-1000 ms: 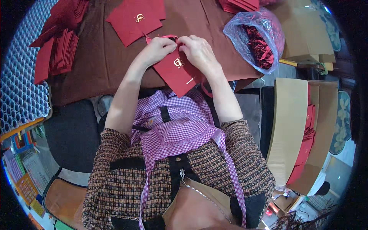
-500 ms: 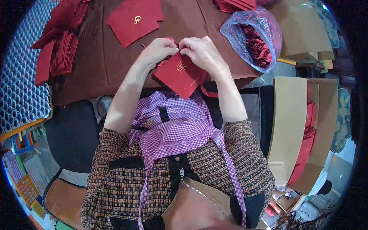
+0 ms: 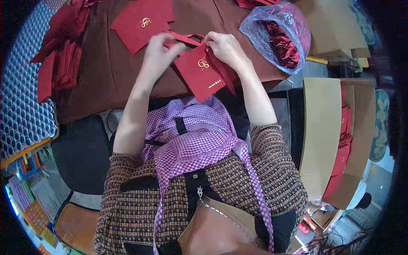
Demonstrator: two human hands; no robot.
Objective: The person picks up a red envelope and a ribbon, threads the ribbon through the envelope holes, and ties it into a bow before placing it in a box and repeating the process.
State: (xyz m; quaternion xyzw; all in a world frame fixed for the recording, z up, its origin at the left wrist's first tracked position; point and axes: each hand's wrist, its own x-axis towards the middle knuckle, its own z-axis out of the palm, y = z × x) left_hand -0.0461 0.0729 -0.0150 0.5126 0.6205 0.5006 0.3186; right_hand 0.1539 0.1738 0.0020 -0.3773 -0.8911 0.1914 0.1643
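A small red paper bag (image 3: 197, 72) with a gold emblem tilts over the near edge of the brown-covered table. At its upper right corner my right hand (image 3: 227, 50) pinches a red ribbon (image 3: 219, 63), whose tail hangs down the bag's right side. Further ribbon stretches left from that grip, behind my left hand (image 3: 160, 51). That hand is slightly blurred, its thumb apart from the fingers, just off the bag's upper left corner. Whether the ribbon touches its fingers is hard to see.
Flat red bags (image 3: 144, 23) lie beyond my left hand, and stacked red bags (image 3: 68, 63) sit at the table's left. A blue-tinted plastic bag (image 3: 255, 32) of red ribbons stands at the right. Below it, an open cardboard box (image 3: 321, 136) holds red bags.
My left hand has moved left and opened away from the bag's top, and the ribbon now shows stretched between the hands. My right hand has risen slightly, still pinching.
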